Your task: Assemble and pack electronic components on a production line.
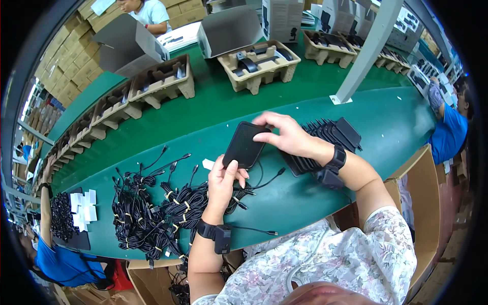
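Note:
A flat black rectangular panel with rounded corners (244,145) is held tilted above the green table. My left hand (222,184) grips its lower edge, thumb on the near face. At its upper right edge, my right hand (284,133) pinches it between thumb and fingers. Just right of and below my right hand lies an overlapping row of similar black panels (328,134), partly covered by my wrist. Beside my left hand spreads a heap of bundled black cables (147,213), tied with pale bands. What the panel's far side looks like is hidden.
Beyond the table runs a green conveyor (213,101) carrying brown moulded trays (259,66) with black parts. A grey post (363,56) rises at the right. Cardboard boxes (419,203) stand against the near edge. Co-workers in blue (450,132) are at both sides.

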### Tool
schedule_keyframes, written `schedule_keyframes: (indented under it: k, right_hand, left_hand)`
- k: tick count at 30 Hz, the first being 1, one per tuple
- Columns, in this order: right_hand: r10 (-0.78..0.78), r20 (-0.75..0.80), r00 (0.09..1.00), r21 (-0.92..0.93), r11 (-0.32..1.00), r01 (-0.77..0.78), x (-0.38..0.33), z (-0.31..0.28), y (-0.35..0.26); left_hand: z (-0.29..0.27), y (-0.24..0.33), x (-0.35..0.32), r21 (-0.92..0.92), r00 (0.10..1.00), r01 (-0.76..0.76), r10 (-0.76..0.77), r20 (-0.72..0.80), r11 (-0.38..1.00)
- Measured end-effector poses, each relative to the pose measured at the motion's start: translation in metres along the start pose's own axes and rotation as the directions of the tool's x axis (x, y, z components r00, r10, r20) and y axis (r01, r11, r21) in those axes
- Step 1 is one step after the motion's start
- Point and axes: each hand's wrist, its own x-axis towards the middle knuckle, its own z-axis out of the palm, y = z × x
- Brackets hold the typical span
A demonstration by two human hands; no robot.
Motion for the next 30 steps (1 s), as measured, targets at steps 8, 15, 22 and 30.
schedule_keyframes:
  k: [8, 15, 22, 30]
  right_hand:
    - [0.128, -0.145, 0.981, 0.294, 0.952, -0.08, 0.063, -0.056, 0.068]
    - [0.22, 0.006, 0.975, -0.052, 0.974, -0.22, 0.152, -0.101, 0.139]
    - [0.172, -0.253, 0.952, -0.064, 0.979, -0.194, 0.192, -0.115, 0.158]
    - [0.109, -0.16, 0.981, -0.046, 0.992, -0.118, 0.189, -0.117, 0.169]
  left_hand:
    - [0.001, -0.015, 0.005, 0.129, 0.999, -0.032, 0.029, 0.023, 0.991]
    - [-0.005, -0.02, 0.006, 0.174, 0.998, 0.022, -0.032, 0.057, 0.985]
    - [-0.009, -0.023, 0.003, 0.162, 0.997, 0.031, -0.041, 0.062, 0.986]
    - [-0.007, -0.024, 0.007, 0.175, 0.997, 0.053, -0.063, 0.051, 0.983]
